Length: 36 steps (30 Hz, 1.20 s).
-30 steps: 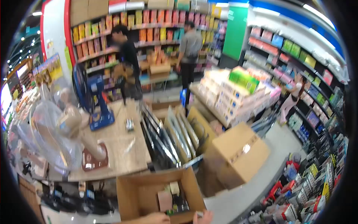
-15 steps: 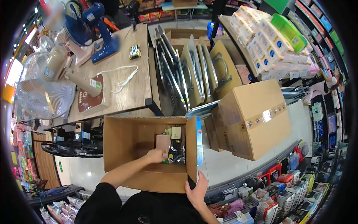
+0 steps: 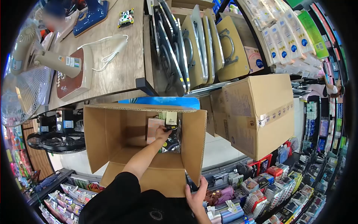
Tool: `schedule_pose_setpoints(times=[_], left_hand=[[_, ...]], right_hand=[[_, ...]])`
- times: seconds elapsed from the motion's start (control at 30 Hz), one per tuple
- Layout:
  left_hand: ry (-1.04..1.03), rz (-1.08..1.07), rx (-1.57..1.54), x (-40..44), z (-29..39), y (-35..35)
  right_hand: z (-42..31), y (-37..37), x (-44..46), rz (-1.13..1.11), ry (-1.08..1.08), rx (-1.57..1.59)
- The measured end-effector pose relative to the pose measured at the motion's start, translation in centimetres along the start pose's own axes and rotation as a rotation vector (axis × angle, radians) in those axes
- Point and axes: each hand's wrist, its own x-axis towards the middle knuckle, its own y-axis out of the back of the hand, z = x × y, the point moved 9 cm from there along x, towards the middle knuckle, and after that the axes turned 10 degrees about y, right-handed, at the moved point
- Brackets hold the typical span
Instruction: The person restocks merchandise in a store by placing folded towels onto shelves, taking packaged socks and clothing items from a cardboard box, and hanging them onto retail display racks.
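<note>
An open cardboard box (image 3: 126, 106) stands in front of me with its flaps spread. My left hand (image 3: 162, 133) reaches down inside it, fingers closed on a small black item (image 3: 169, 128) whose kind I cannot make out. Beneath and beside that hand lie a pale pink flat box (image 3: 153, 126), a small cream box (image 3: 171, 118) and a clear plastic bag with dark contents (image 3: 173, 144). At the box's near right corner, my right hand (image 3: 197, 196) holds the edge of a flap, thumb on one side and fingers on the other.
A large taped carton (image 3: 257, 112) stands to the right. Folding tables (image 3: 231, 56) lean upright ahead. On the wooden table (image 3: 128, 71) are a fan base (image 3: 74, 74) and a toy car (image 3: 125, 17). Black fans (image 3: 61, 142) sit left; packaged goods (image 3: 257, 188) fill the near right shelf.
My left hand has moved from the pink box to the black item beside it. The view has shifted closer, and the box's flaps are spread wider.
</note>
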Motion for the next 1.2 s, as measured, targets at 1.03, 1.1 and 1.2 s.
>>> schedule_pose_setpoints(times=[1.03,1.1,1.2], left_hand=[[0.188,-0.930,-0.585,-8.9,2.4,19.6],[0.043,-1.010,-0.504,-12.8,5.5,20.8],[-0.042,-1.134,-0.453,-18.9,9.7,22.2]], right_hand=[[-1.5,1.4,1.0,0.055,-0.032,0.136],[-2.6,2.7,0.9,0.150,0.084,0.014],[-5.7,4.8,0.6,0.305,0.249,-0.017]])
